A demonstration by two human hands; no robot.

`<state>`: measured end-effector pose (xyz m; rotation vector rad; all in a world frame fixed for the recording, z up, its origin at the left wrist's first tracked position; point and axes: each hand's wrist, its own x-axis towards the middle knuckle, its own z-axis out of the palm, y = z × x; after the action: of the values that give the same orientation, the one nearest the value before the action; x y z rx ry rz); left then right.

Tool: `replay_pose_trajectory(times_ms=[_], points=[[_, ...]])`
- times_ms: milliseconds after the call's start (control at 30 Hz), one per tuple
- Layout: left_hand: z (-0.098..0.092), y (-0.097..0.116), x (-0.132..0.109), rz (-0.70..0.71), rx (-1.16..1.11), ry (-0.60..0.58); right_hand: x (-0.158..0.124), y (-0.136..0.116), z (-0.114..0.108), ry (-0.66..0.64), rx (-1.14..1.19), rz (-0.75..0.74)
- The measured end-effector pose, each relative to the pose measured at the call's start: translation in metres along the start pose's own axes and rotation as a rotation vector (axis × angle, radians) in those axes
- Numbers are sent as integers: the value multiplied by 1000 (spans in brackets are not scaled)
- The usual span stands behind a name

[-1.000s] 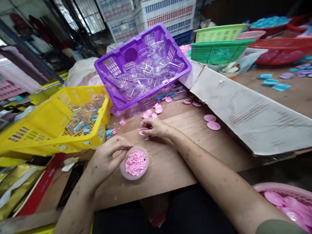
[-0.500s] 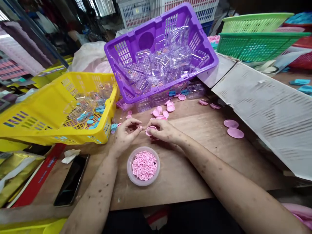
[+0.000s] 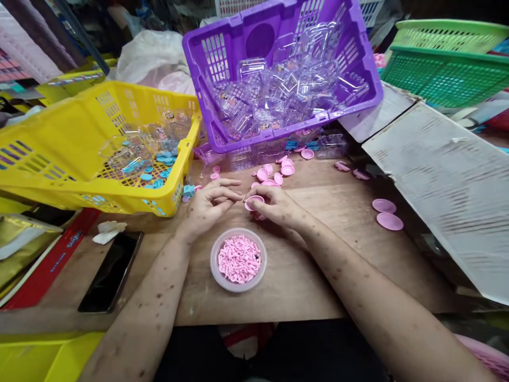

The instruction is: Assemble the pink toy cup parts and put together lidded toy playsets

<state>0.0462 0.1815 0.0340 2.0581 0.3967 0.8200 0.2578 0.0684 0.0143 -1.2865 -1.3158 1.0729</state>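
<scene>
Between the thumb and fingers of my right hand [image 3: 276, 204] is a small pink toy dish [image 3: 254, 203], round and shallow. My left hand [image 3: 212, 204] lies just to its left with fingers stretched out, the tips close to the dish; nothing shows in its grasp. Below both hands stands a clear round tub [image 3: 215, 276] filled with tiny pink plastic parts [image 3: 239, 259]. Behind my right hand is a loose group of similar pink dishes [image 3: 288, 170]. Two flat pink ovals [image 3: 389, 221] lie farther right on the wooden table [image 3: 318, 286].
A purple crate [image 3: 222, 143] of clear plastic boxes is tilted at the back. On the left sits a yellow crate [image 3: 79, 196] with clear boxes and blue parts. A phone [image 3: 111, 273] lies at front left. A white cardboard box [image 3: 445, 185] edges the right side.
My left fingers have come out of a pinch at the dish's edge and straightened. The right hand still holds the pink dish. The view has shifted slightly.
</scene>
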Motion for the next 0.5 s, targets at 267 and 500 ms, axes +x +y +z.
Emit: replay_pose_trajectory(times_ms=[267, 500], points=[[13, -10, -3, -186, -308, 47, -1, 4, 1, 31, -3, 22], [10, 1, -3, -145, -170, 4, 1, 5, 1, 31, -24, -13]])
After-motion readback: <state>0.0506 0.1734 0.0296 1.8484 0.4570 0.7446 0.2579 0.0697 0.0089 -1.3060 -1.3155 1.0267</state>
